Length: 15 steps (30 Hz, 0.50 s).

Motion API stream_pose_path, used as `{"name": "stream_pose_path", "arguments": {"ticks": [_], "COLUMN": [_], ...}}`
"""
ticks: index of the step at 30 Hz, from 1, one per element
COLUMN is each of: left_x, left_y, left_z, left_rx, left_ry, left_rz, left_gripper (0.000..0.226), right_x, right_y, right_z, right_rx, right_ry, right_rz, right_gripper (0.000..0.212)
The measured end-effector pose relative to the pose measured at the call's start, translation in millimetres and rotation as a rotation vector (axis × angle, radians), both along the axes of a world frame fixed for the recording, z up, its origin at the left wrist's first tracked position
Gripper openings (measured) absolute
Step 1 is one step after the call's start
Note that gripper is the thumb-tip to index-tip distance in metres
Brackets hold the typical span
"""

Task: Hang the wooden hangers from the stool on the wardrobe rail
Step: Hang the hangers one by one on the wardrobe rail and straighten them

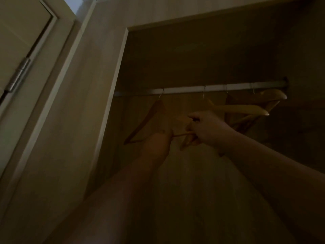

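Note:
The scene is dim. A metal wardrobe rail (pixel 193 89) runs across the open wardrobe. Several wooden hangers hang from it by their hooks. The leftmost hanger (pixel 149 118) hangs at the rail's left part, and both my hands hold its lower right end. My left hand (pixel 168 127) reaches up from below and grips it from the left. My right hand (pixel 205 127) pinches the same end from the right. Another hanger (pixel 242 110) juts to the right behind my right hand, and a third hanger (pixel 274 95) hangs near the rail's right end. The stool is out of view.
The wardrobe's left side panel (pixel 112 95) stands close to the leftmost hanger. A shelf or top board (pixel 211 16) closes the wardrobe above the rail. A door with a metal hinge (pixel 19 74) is at the far left.

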State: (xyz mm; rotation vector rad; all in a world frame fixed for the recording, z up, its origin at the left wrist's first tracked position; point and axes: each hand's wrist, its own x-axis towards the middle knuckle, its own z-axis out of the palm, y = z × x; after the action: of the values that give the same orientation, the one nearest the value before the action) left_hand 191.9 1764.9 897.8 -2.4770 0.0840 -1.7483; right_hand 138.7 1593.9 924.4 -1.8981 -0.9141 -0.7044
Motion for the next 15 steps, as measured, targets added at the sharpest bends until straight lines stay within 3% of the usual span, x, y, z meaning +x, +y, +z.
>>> {"name": "stream_pose_path", "arguments": {"ticks": [15], "left_x": [15], "left_y": [20], "left_z": [-1], "left_rx": [-0.012], "left_ry": [-0.07], "left_rz": [-0.025], "left_gripper": [0.018], "right_x": [-10], "right_y": [14], "right_z": [-4], "right_rx": [-0.007], "right_ry": [-0.033], "right_rz": [-0.053], "right_gripper": [0.034]}}
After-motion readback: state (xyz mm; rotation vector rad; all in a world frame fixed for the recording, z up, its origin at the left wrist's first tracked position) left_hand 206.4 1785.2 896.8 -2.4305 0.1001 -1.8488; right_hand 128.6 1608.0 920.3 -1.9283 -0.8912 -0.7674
